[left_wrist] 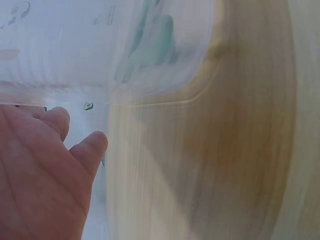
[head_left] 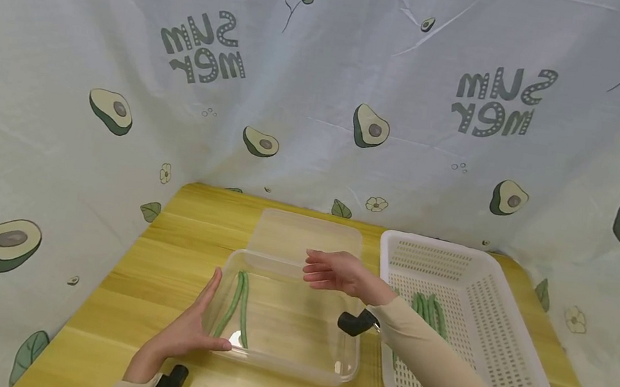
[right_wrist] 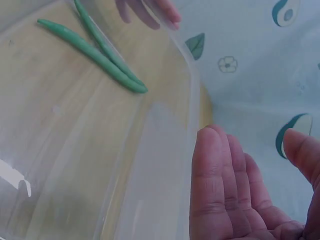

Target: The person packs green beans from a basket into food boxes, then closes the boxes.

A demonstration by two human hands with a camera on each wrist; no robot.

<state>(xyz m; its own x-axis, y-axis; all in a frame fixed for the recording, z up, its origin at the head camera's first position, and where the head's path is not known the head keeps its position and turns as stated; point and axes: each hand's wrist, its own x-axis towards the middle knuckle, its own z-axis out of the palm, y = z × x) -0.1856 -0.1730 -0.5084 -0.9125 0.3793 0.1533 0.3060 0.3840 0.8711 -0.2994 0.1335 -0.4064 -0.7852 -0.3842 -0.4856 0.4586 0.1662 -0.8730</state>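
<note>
Two green beans [head_left: 243, 308] lie near the left end inside a clear plastic container [head_left: 289, 364]. At the container's left wall is my left hand [head_left: 186, 327], its fingers extended along the side and its thumb at the front rim. In the left wrist view the fingertips of that hand [left_wrist: 47, 165] are beside the container wall [left_wrist: 60, 65]. My right hand [head_left: 338, 271] hovers over the back right part of the container, holding nothing. Its fingers look straight in the right wrist view, with the beans [right_wrist: 100, 57] to their left.
A white perforated basket [head_left: 506, 347] stands on the right, with several green beans [head_left: 430, 311] in it, partly hidden by my right forearm. Behind the container lies a flat translucent lid [head_left: 305, 235] on the wooden table [head_left: 161, 272]. An avocado-print cloth [head_left: 322, 92] hangs around the back and sides.
</note>
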